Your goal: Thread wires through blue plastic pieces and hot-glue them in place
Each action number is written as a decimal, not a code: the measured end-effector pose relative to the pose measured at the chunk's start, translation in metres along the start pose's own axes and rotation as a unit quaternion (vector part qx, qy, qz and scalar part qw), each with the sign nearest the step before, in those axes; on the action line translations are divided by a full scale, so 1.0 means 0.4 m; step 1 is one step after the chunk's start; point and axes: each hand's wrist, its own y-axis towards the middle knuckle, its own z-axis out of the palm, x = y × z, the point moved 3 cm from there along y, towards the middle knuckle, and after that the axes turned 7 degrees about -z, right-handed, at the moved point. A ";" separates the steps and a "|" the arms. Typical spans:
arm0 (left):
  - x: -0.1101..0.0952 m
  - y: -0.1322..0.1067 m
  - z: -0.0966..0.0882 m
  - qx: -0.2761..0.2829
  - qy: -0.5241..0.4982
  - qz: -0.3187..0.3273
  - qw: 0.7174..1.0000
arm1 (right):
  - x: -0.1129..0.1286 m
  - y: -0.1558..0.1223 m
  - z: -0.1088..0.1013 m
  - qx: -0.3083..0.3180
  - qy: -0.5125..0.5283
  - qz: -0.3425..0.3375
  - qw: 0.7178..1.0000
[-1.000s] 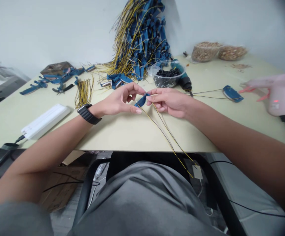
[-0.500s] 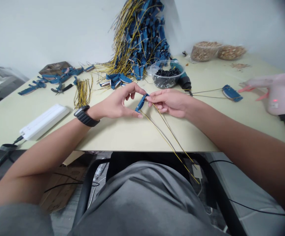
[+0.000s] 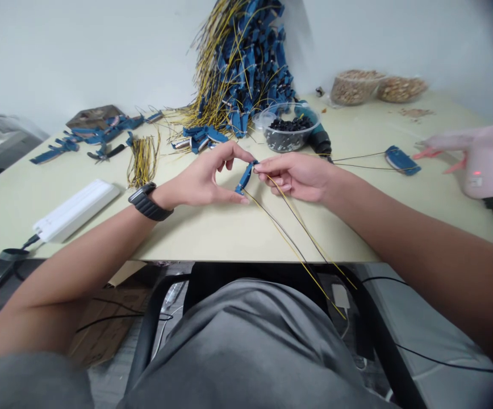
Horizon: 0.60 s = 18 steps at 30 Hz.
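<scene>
Blue plastic connector [image 3: 245, 177] lay at frame centre over the pale tabletop [image 3: 178, 238], its long axis slanting lower left to upper right, upper end pointing toward the right hand [image 3: 295, 177], whose fingers pinched it narrowly. The left hand [image 3: 201, 179] curved wide, fingertips at the connector's ends; its grip was indeterminate. Yellow and black wires [image 3: 297, 238] trailed lower right.

Compared with the earlier frames, the flat blue plastic connector [image 3: 245, 177] stands steeper between the two hands, turned from a shallow slant toward upright. The fingertips [image 3: 260, 166] of the right hand [image 3: 295, 177] now meet its upper end. The thin yellow and black wires [image 3: 297, 216] below it fan wider apart, their free ends swung further right.
</scene>
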 end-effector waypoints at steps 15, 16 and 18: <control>0.060 0.007 -0.009 0.032 -0.114 -0.044 0.992 | -0.009 0.006 -0.011 0.017 -0.052 -0.020 0.998; 0.066 0.007 -0.009 0.034 -0.129 -0.052 0.990 | -0.006 0.007 -0.016 0.018 -0.076 -0.030 0.996; 0.076 0.007 -0.009 0.031 -0.163 -0.067 0.984 | 0.010 0.003 -0.027 0.016 -0.162 -0.069 0.984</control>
